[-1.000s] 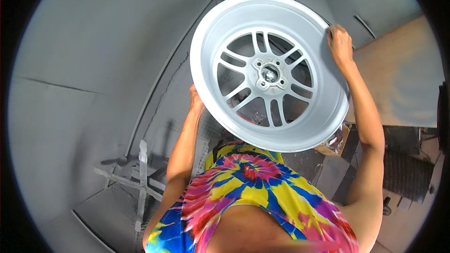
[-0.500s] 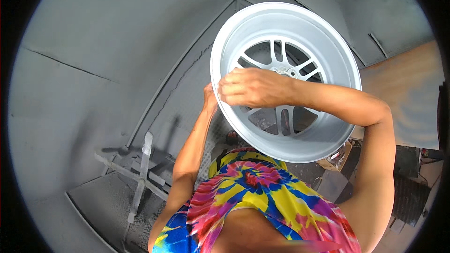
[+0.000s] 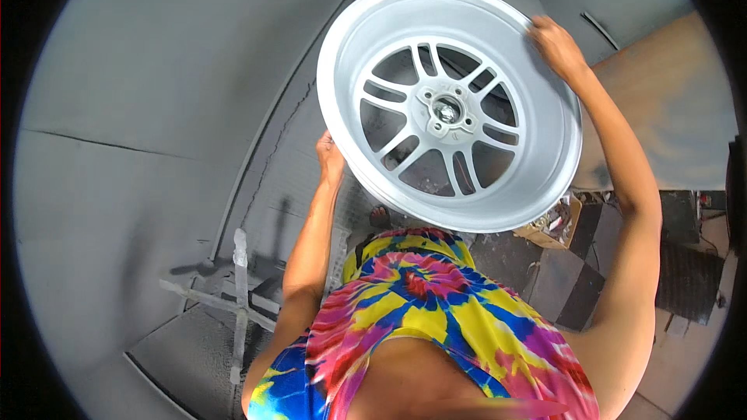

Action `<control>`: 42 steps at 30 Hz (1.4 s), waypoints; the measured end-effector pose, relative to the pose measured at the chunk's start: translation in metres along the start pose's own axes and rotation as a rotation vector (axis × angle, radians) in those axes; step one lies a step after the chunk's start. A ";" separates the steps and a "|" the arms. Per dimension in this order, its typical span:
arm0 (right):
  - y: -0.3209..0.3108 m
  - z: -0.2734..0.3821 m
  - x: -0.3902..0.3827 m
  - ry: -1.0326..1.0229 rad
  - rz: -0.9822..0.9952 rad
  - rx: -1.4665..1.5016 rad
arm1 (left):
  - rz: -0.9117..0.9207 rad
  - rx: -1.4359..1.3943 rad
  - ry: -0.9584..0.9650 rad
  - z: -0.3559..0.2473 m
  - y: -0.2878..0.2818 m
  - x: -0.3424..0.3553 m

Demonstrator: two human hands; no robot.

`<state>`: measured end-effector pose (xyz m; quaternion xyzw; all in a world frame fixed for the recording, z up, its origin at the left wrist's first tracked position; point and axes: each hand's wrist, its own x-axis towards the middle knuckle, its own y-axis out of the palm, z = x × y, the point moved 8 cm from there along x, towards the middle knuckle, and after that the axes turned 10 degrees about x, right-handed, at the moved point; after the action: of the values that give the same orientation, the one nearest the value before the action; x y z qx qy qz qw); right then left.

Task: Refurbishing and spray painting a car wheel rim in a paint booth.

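Observation:
A large silver alloy wheel (image 3: 475, 15), with split spokes and a central hub with bolt holes, is held up in front of me, tilted so that its inner barrel shows. My left hand (image 3: 329, 157) grips the wheel's left edge from outside, its fingertips partly hidden behind the lip. My right hand (image 3: 554, 45) is closed on the upper right of the rim, fingers curled at the lip, with the forearm running down the right side.
Grey booth walls (image 3: 140, 85) surround me. A cross-shaped, coated stand (image 3: 240, 288) is low at left. At right are a tan stained board (image 3: 661, 109), a cardboard box of odds and ends (image 3: 545, 235) and dark floor panels (image 3: 689, 280). My foot (image 3: 379, 216) shows below the wheel.
Half a second ago my right hand reached across the wheel to its left; it is back at the upper right of the rim. The wheel has shifted up and left since then.

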<state>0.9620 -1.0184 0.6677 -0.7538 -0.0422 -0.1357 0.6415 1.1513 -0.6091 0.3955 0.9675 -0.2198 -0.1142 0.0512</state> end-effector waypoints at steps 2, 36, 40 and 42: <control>-0.028 0.005 -0.069 0.082 0.075 0.032 | 0.025 0.022 0.035 0.005 -0.007 0.000; -0.011 0.321 0.118 -0.485 -0.227 0.698 | -0.119 0.080 -0.018 0.051 0.003 0.017; -0.039 0.348 0.075 -0.503 -0.124 0.834 | -0.076 0.070 -0.030 0.057 0.001 0.007; -0.022 0.324 0.100 -0.424 -0.186 0.779 | -0.098 0.075 0.022 0.047 0.006 0.004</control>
<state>1.1019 -0.7089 0.6690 -0.4605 -0.2881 -0.0092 0.8395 1.1407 -0.6186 0.3500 0.9795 -0.1759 -0.0978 0.0118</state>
